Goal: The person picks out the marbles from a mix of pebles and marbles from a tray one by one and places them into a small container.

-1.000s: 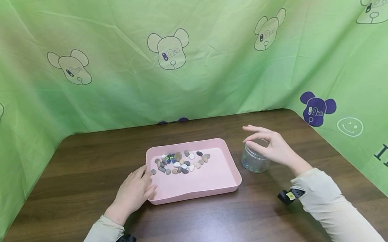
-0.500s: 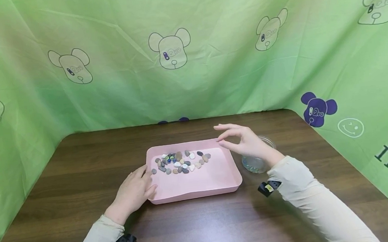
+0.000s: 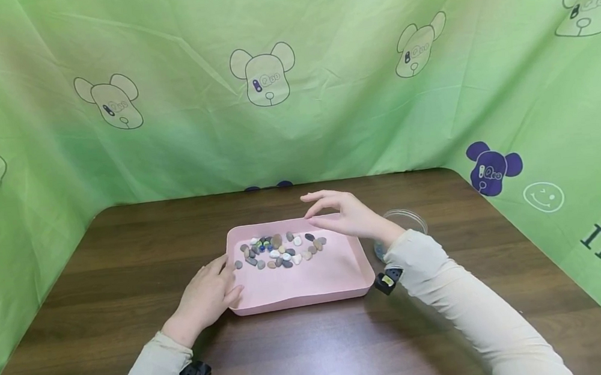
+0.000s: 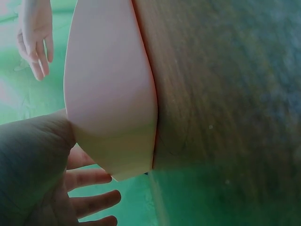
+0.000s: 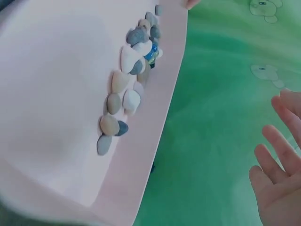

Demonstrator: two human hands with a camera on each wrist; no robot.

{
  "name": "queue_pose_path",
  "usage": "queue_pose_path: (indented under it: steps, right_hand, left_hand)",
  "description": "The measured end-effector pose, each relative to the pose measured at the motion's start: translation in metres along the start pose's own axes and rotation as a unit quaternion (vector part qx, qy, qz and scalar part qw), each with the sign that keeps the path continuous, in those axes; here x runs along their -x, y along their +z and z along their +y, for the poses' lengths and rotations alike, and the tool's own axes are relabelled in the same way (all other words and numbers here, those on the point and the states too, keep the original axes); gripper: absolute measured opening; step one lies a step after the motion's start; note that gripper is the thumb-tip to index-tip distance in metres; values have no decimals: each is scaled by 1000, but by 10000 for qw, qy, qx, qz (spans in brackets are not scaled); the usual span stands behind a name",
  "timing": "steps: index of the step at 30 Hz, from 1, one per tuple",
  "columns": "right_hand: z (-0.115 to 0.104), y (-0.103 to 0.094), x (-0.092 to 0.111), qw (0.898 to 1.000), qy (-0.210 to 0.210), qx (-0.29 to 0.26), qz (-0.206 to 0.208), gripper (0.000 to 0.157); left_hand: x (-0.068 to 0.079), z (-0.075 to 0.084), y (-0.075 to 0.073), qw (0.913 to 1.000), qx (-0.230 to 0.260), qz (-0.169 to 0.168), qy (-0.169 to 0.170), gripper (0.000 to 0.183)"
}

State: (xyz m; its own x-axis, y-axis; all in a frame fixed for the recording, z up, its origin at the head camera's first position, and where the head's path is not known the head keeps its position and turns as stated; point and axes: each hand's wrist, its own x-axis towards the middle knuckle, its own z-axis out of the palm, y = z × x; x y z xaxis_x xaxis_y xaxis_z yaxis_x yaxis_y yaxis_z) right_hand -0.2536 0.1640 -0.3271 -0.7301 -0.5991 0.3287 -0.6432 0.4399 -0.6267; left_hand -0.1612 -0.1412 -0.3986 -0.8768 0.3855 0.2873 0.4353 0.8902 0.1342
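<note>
Several grey, white and tan pebbles (image 3: 275, 254) lie in a pink tray (image 3: 310, 286), with a few blue and green glass marbles (image 5: 151, 53) among them. At the tray's near left corner my left hand (image 3: 205, 296) holds the wall, its thumb over the rim and its fingers outside. In the left wrist view the wall hides that thumb. My right hand (image 3: 349, 216) hovers above the tray's far right part, thumb and index tips close together and the other fingers extended. I see nothing between those fingertips. A clear jar (image 3: 406, 216) stands behind my right wrist, partly hidden.
The tray sits on a dark brown wooden table (image 3: 124, 277). Green cloth (image 3: 269, 142) with printed bear heads hangs behind the table and at both sides. The jar stands just right of the tray.
My right hand has moved left from above the jar to above the tray, and its forearm now covers part of the jar. My left hand and the tray have stayed put.
</note>
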Motion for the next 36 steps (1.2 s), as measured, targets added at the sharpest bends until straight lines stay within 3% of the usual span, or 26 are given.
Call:
queue_pose_path:
  steps: [13, 36]
  right_hand:
    - [7, 31, -33, 9973, 202, -309, -631, 17]
    - [25, 67, -60, 9921, 362, 28, -1202, 20]
  left_hand:
    - [0, 1, 0, 10000, -26, -21, -29, 46]
    - [-1, 2, -1, 9995, -6, -268, -151, 47]
